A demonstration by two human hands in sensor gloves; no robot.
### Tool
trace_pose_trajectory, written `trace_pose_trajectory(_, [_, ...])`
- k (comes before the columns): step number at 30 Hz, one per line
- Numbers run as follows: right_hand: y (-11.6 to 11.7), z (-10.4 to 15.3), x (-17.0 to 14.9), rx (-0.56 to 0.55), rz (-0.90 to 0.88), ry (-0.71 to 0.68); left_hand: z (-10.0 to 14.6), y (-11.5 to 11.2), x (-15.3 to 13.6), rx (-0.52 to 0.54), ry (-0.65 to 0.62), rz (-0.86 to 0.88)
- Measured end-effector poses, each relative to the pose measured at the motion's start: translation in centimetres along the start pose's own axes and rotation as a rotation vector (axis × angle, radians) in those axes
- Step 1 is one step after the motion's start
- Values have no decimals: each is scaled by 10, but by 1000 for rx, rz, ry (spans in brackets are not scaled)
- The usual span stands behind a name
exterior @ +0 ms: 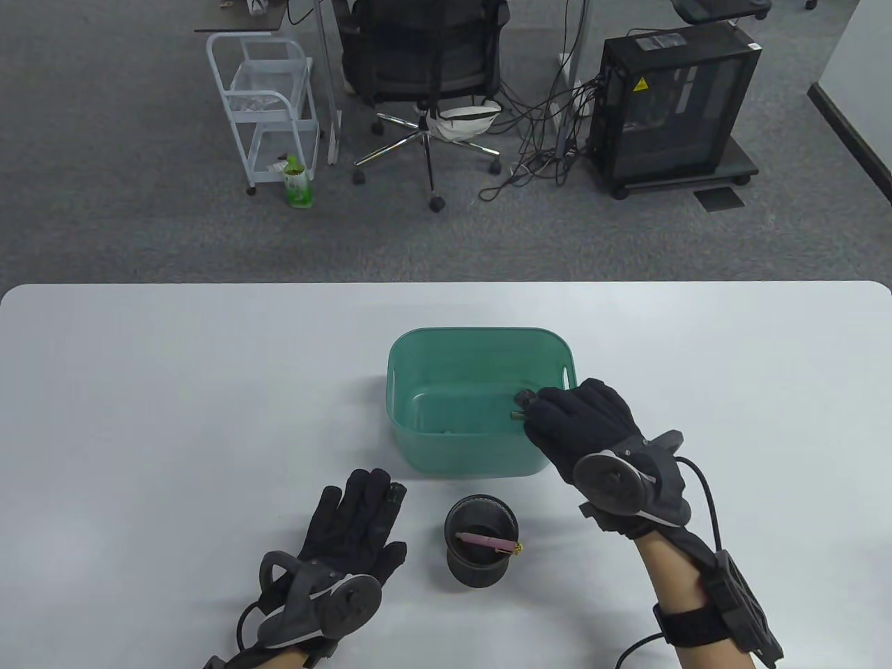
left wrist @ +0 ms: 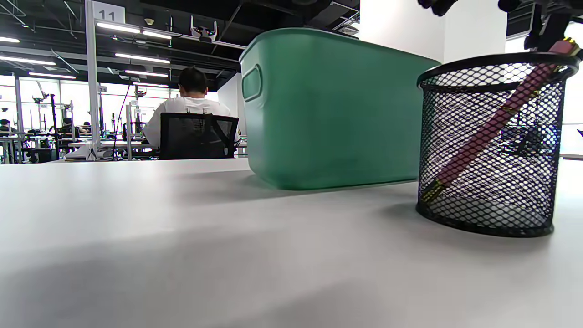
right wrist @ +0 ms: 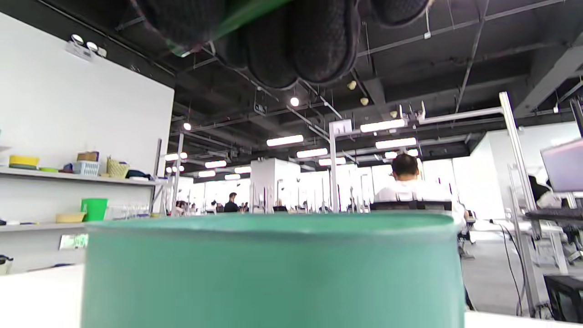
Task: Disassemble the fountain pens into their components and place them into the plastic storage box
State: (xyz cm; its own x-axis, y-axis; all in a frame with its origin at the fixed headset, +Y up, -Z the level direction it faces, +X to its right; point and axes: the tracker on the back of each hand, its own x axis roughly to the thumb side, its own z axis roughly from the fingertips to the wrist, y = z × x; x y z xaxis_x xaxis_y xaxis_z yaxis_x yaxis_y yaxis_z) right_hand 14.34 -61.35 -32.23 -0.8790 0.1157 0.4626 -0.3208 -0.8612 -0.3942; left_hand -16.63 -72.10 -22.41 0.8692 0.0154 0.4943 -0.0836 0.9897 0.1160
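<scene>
A green plastic storage box [exterior: 550, 348] stands at the table's middle; a small part [exterior: 446, 432] lies on its floor. My right hand [exterior: 540, 411] is over the box's right rim, its fingers curled round a green pen part [exterior: 519, 404]; in the right wrist view that pen part [right wrist: 237, 18] shows as a green strip between the gloved fingers [right wrist: 319, 41], above the box [right wrist: 273, 273]. A pink fountain pen [exterior: 488, 541] leans in a black mesh pen cup [exterior: 481, 564] in front of the box. My left hand [exterior: 366, 505] rests flat on the table left of the cup, holding nothing.
In the left wrist view the mesh cup [left wrist: 492, 146] with the pink pen [left wrist: 496, 123] stands right of the box [left wrist: 328, 114]. Beyond the table's far edge are an office chair [exterior: 425, 63], a white cart [exterior: 265, 104] and a computer tower [exterior: 669, 104].
</scene>
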Motion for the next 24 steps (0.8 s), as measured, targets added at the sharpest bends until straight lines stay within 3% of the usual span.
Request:
trace_pose_trajectory(10, [35,-29,2,171,54,62,-2,-6,-6,-36,20,20])
trace_pose_trajectory(24, [56,-30,0,238,101,57,-2,-6,-10,-39,39,40])
